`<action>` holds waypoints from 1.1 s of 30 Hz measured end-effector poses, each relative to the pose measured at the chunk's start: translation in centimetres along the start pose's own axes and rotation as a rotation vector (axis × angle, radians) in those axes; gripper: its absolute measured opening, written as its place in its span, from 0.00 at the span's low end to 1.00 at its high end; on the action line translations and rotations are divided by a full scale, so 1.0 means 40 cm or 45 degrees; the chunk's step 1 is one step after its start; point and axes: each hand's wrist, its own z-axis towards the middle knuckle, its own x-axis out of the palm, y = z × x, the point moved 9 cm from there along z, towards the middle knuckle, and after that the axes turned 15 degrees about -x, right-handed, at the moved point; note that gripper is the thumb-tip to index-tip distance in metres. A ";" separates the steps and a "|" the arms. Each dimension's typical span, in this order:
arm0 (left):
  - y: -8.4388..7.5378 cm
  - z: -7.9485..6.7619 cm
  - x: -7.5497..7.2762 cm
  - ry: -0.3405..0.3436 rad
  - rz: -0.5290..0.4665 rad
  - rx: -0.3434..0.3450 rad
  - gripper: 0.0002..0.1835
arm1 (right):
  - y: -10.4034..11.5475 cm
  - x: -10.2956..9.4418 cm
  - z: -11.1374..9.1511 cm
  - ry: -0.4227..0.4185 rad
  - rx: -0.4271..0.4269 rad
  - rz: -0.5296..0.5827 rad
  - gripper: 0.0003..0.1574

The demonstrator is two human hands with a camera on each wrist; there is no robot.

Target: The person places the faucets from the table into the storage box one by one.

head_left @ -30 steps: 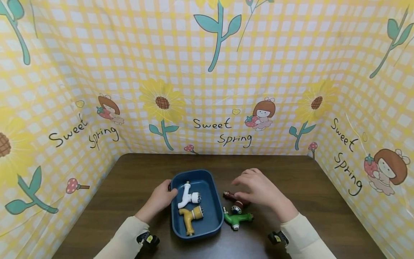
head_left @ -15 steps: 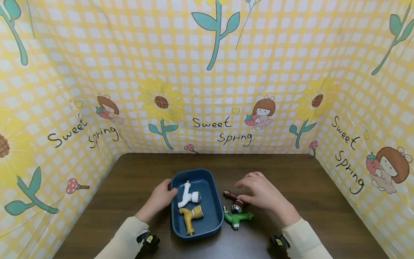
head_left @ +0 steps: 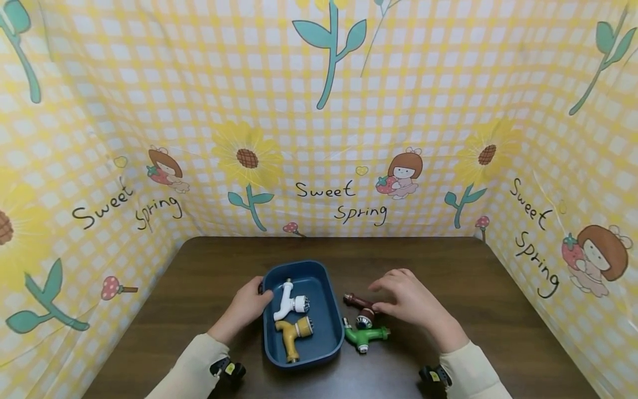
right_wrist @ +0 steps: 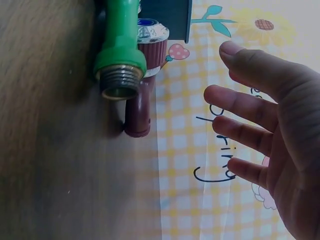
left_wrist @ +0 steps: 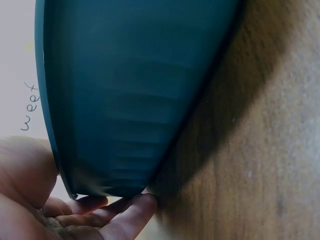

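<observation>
My left hand [head_left: 248, 305] grips the left rim of a blue tray [head_left: 326, 354], thumb over the edge and fingers against the outer wall [left_wrist: 135, 100]. A white faucet [head_left: 289, 302] and a mustard-yellow faucet [head_left: 291, 338] lie inside it. Right of the tray, on the table, a dark brown faucet [head_left: 356, 301] lies just behind a green faucet [head_left: 366, 336]. Over the brown faucet's right end hovers my right hand [head_left: 411, 299]. In the right wrist view its fingers are spread and loosely bent, holding nothing, apart from the green faucet's threaded end [right_wrist: 120, 82].
A dark wooden table [head_left: 224, 252] bears everything. Yellow checked cloth [head_left: 319, 138] with flowers and lettering hangs behind it and along both sides. A black wrist strap with a small device [head_left: 228, 368] sits on each sleeve.
My right hand has drawn a little to the right, uncovering more of the brown faucet. My left hand, the tray and the faucets stay where they were.
</observation>
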 end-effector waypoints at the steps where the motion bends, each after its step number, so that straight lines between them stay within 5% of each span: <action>1: -0.001 0.001 0.000 -0.001 0.000 0.002 0.23 | -0.002 0.001 -0.003 -0.001 0.002 -0.005 0.20; 33: 0.007 0.005 0.003 -0.001 -0.014 0.013 0.24 | -0.063 0.055 -0.047 0.053 0.059 0.005 0.23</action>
